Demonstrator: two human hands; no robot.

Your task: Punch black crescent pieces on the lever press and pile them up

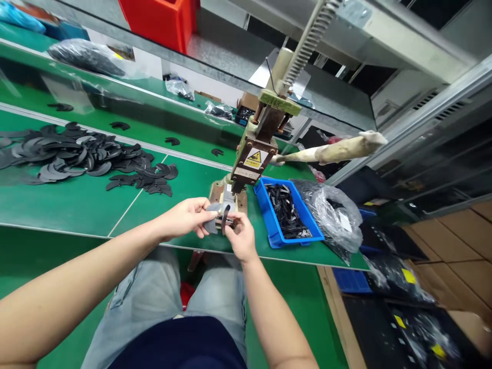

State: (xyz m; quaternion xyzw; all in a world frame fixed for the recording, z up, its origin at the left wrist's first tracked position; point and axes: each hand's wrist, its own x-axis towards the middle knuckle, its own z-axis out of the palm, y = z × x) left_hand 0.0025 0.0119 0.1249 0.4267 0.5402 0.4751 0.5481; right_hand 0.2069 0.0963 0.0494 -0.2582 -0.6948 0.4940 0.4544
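Observation:
My left hand [194,218] pinches a grey curved plastic piece [211,224] just in front of the hand press [252,154]. Close beside it, my right hand [241,237] grips a dark curved strip [225,218], held upright between thumb and fingers. Both pieces are over the press's metal base [242,202], and I cannot tell whether they touch each other or the fixture. A heap of dark crescent-shaped pieces [88,154] lies on the green table to the left. The blue bin [274,237] at the right holds many small black parts [286,212].
The press's wrapped lever [334,151] sticks out to the right above the blue bin. A clear plastic bag [338,220] lies beyond that bin. Several crescents lie on the conveyor strip [146,136] behind. A red bin [161,23] stands on the shelf overhead.

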